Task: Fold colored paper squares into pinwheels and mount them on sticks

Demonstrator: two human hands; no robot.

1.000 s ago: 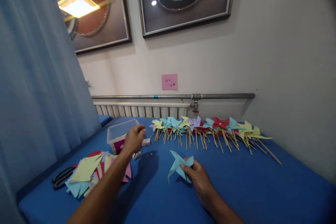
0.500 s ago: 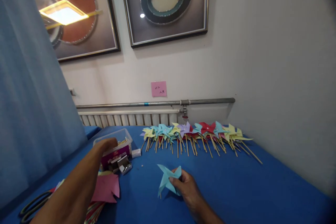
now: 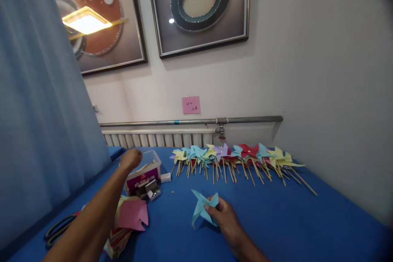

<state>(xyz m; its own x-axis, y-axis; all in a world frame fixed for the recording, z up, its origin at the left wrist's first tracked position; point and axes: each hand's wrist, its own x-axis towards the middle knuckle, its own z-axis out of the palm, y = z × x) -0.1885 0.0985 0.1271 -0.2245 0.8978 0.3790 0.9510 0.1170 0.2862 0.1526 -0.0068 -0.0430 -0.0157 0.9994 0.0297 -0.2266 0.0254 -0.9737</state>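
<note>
My right hand (image 3: pixel 223 215) pinches a light blue paper pinwheel (image 3: pixel 202 208) at its centre, thumb in front, above the blue tabletop. A small pin tip or stick end shows under its lower left blade. My left hand (image 3: pixel 131 159) is closed above the rear left of a clear plastic box (image 3: pixel 156 159) with a purple label. Thin wooden sticks (image 3: pixel 145 168) lie inside that box. The left fingers are turned away, so what they grip is hidden. Beside the box are an opened small carton of pins (image 3: pixel 153 190) and a small white box (image 3: pixel 166 177).
Finished pinwheels (image 3: pixel 221 152) on sticks lie in a row along the back of the table. At left are a stack of cut paper (image 3: pixel 133 214) and dark-handled scissors (image 3: pixel 58 229). A blue curtain (image 3: pixel 46 110) hangs at left; a radiator (image 3: pixel 153 138) stands behind.
My left hand has risen from inside the box to above its rear left edge. The right hand keeps the pinwheel nearly still. The whole view has shifted slightly.
</note>
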